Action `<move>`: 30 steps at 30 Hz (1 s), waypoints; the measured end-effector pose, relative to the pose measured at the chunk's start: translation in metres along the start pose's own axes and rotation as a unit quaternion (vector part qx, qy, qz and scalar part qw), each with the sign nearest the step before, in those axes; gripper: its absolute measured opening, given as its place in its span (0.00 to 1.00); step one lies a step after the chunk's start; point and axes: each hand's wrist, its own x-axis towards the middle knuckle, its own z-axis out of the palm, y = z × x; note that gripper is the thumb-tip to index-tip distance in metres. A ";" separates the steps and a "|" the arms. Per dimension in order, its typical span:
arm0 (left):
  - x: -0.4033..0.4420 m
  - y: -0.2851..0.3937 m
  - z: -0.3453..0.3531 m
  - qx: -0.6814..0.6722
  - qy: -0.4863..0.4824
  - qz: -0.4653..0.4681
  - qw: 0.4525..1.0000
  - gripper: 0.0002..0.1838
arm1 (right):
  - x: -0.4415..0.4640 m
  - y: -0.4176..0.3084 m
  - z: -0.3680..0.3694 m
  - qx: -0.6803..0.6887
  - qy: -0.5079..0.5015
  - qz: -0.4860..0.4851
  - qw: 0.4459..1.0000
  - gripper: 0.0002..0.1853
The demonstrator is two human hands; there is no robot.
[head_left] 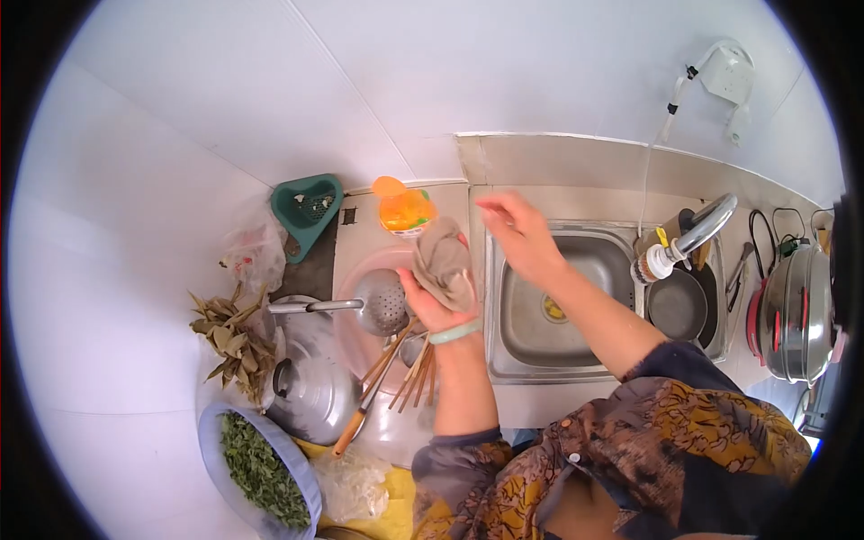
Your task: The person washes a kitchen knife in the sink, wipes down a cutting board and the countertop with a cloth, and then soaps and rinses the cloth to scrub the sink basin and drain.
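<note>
Grey cloth [443, 264] over the left grip [436, 297], just left of the sink [585, 306].
The cloth hides that grip's fingers, so how far they close cannot be told; its thumb is beside the perforated ladle [383, 302], left of the sink. The right grip [515, 229] is open and empty, fingers loosely bent, over the sink's far left corner. The orange container [405, 210] stands beyond the cloth, left of the sink on the bench [479, 205].

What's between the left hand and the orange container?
The grey-brown cloth, over the left hand, partly fills that stretch toward the orange container; part of the pink basin shows alongside. Head view.
</note>
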 end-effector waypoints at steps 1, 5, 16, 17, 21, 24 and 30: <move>0.008 0.009 0.003 0.000 -0.002 0.000 1.000 0.32 | 0.019 -0.009 0.012 -0.019 -0.017 -0.016 1.000 0.12; 0.049 0.025 0.010 0.019 -0.003 -0.020 1.000 0.32 | 0.110 -0.019 0.064 -0.151 -0.144 -0.020 0.978 0.19; 0.079 0.029 -0.012 0.006 -0.019 -0.024 1.000 0.32 | 0.175 -0.036 0.109 -0.375 -0.386 -0.040 0.842 0.25; 0.081 0.028 -0.015 0.004 -0.020 -0.018 1.000 0.32 | 0.176 -0.036 0.111 -0.377 -0.377 -0.028 0.846 0.25; 0.075 0.028 -0.014 0.012 -0.004 0.003 1.000 0.33 | 0.168 -0.035 0.111 -0.393 -0.333 -0.002 0.857 0.27; 0.073 0.030 -0.005 0.010 0.000 0.023 1.000 0.33 | 0.170 -0.039 0.108 -0.406 -0.320 -0.005 0.856 0.26; 0.068 0.041 0.013 0.047 0.042 0.028 0.998 0.33 | 0.169 -0.017 0.117 -0.342 -0.316 0.009 0.885 0.22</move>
